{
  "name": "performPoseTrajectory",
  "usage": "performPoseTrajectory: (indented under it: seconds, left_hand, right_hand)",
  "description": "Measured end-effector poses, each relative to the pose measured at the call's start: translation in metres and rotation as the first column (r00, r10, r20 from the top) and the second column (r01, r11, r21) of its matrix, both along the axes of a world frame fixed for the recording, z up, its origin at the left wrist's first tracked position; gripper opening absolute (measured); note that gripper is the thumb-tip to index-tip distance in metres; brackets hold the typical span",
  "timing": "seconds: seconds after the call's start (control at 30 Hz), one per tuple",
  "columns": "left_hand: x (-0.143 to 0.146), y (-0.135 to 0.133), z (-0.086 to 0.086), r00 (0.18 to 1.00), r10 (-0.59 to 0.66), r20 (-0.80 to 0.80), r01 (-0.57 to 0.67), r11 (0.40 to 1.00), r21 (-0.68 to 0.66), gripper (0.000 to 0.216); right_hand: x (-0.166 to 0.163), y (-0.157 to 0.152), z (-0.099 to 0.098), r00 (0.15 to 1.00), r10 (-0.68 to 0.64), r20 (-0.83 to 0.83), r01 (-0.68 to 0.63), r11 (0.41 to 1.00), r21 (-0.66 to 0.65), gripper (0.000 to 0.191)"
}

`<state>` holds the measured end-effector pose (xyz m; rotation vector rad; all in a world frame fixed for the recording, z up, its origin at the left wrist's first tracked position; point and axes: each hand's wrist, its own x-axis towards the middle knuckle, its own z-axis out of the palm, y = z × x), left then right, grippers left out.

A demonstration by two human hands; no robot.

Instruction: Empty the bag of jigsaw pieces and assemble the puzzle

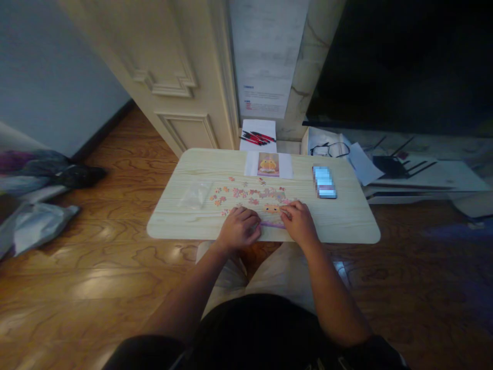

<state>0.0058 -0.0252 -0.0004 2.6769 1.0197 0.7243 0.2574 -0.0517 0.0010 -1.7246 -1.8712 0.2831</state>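
Observation:
A partly joined jigsaw (271,209) lies near the front edge of a small light wooden table (185,226). My left hand (239,228) rests on the table just left of it, fingers curled down, and I cannot make out anything inside them. My right hand (298,222) presses its fingertips on the joined section's right side. Several loose pink and orange puzzle pieces (246,194) are scattered behind my hands. A reference picture (268,164) of a yellow figure lies at the table's far edge.
A clear plastic bag (195,195) lies on the table's left part, a phone (324,182) on its right. Red pens (257,137) on paper, glasses (329,149) and flat white panels (423,177) lie on the floor behind. Bags (34,216) sit at left.

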Motion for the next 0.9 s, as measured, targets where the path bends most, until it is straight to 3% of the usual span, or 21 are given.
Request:
performPoseTrajectory:
  seconds: [0.33, 0.6, 0.9]
  left_hand:
    - [0.004, -0.001, 0.007, 0.993, -0.094, -0.065, 0.088, 0.992, -0.09, 0.04]
    - [0.001, 0.0, 0.001, 0.997, 0.045, -0.059, -0.05, 0.994, -0.092, 0.04]
    - [0.002, 0.001, -0.002, 0.993, 0.067, -0.095, -0.077, 0.992, -0.099, 0.047]
  right_hand:
    - [-0.008, 0.007, -0.009, 0.997, 0.036, -0.068, -0.037, 0.999, -0.018, 0.022]
    - [0.006, 0.007, -0.012, 0.993, 0.056, -0.101, -0.049, 0.996, 0.07, 0.025]
    - [0.005, 0.006, -0.018, 0.997, 0.058, -0.045, -0.055, 0.997, 0.059, 0.016]
